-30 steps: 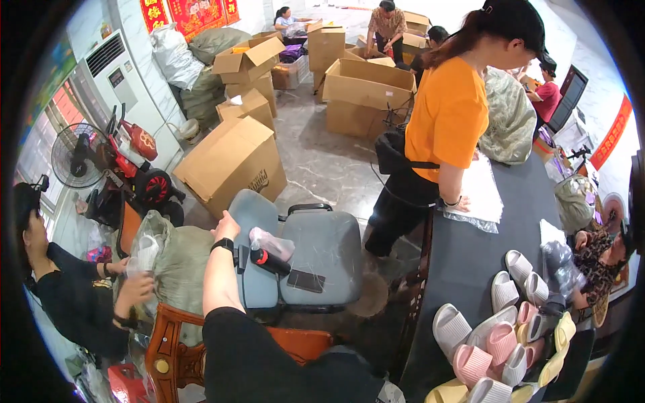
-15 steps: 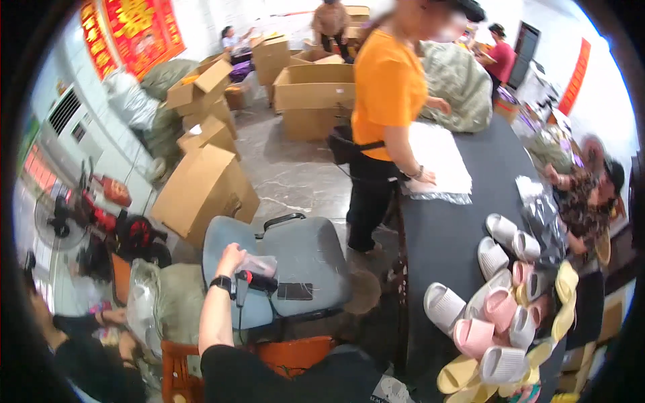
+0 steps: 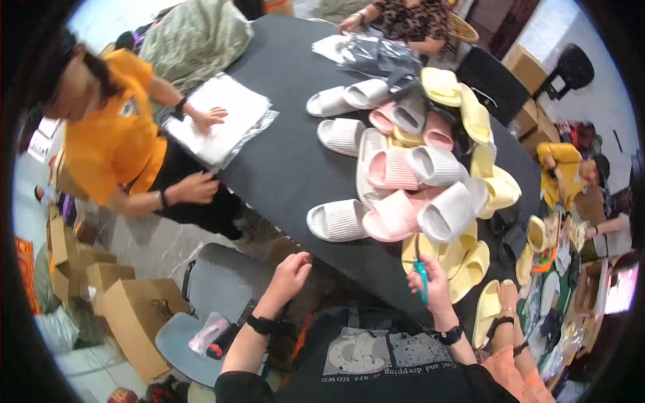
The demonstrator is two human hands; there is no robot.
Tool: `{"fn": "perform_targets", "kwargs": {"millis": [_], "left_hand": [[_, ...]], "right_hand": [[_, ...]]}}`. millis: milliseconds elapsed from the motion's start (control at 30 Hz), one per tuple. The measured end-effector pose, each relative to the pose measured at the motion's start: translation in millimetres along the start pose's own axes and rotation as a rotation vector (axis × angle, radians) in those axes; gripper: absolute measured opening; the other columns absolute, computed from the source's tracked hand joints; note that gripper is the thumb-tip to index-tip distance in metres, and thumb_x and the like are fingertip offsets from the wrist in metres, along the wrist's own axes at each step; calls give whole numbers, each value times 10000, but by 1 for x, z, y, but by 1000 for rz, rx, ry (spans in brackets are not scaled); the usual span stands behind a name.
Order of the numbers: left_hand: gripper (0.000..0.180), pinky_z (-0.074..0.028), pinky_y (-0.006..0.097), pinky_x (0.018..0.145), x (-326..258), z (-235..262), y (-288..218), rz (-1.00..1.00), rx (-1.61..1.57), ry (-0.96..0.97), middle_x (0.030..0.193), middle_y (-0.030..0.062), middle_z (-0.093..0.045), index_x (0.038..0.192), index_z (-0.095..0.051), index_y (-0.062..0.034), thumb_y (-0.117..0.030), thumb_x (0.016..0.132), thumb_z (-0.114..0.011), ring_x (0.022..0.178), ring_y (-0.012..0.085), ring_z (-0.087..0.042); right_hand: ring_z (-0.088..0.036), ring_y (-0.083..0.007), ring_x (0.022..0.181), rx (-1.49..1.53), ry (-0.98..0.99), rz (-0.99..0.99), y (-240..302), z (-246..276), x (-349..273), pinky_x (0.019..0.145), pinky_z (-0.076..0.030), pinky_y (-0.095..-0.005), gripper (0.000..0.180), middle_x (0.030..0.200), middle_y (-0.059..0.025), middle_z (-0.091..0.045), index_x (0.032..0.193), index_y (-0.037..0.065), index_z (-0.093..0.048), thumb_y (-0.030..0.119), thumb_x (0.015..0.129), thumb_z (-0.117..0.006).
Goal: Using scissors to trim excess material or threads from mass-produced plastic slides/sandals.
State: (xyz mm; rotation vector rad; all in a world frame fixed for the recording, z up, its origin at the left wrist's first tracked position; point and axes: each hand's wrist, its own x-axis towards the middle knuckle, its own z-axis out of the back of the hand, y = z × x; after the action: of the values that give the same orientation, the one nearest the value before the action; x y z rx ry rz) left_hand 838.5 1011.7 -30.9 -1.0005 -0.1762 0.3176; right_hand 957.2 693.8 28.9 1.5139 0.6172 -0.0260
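My right hand (image 3: 437, 285) grips a small teal-handled tool (image 3: 420, 279) with a thin tip pointing up; its exact kind is too small to tell. It is at the table's near edge, just below yellow slippers (image 3: 468, 270). My left hand (image 3: 290, 274) is closed, its fingers curled with nothing visible in them. It hovers between the grey chair (image 3: 222, 277) and the black table (image 3: 285, 87). Ribbed slippers in grey (image 3: 337, 220), pink (image 3: 391, 215) and yellow are heaped across the table's right half.
A person in orange (image 3: 111, 148) stands at the left, one hand on a stack of white sheets (image 3: 225, 114). A clear plastic bag (image 3: 209, 334) lies on the chair, beside cardboard boxes (image 3: 138, 322). Another person's hand (image 3: 509, 295) is close on my right, by a yellow slipper.
My view has swung right toward the slippers. The left hand has left the chair, where the plastic bag remains. My right hand has come into view holding the teal-handled tool.
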Motion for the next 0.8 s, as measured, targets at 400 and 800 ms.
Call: {"fn": "perform_targets", "kwargs": {"millis": [400, 800], "left_hand": [[258, -490, 289, 723, 64, -88, -99, -9, -132, 68, 903, 143, -622, 1079, -559, 18, -66, 836, -584, 822, 206, -619], [308, -474, 237, 670, 162, -156, -159, 47, -580, 231, 920, 99, -636, 1124, -535, 32, -152, 879, -566, 792, 129, -598]], "right_hand": [[-545, -87, 649, 73, -104, 102, 1, 65, 3, 528, -439, -184, 422, 828, -33, -571, 1183, 15, -462, 65, 797, -626], [-555, -91, 653, 185, -145, 114, 3, 62, -8, 539, -450, -191, 436, 834, -33, -569, 1184, 8, -455, 52, 790, -636]]}}
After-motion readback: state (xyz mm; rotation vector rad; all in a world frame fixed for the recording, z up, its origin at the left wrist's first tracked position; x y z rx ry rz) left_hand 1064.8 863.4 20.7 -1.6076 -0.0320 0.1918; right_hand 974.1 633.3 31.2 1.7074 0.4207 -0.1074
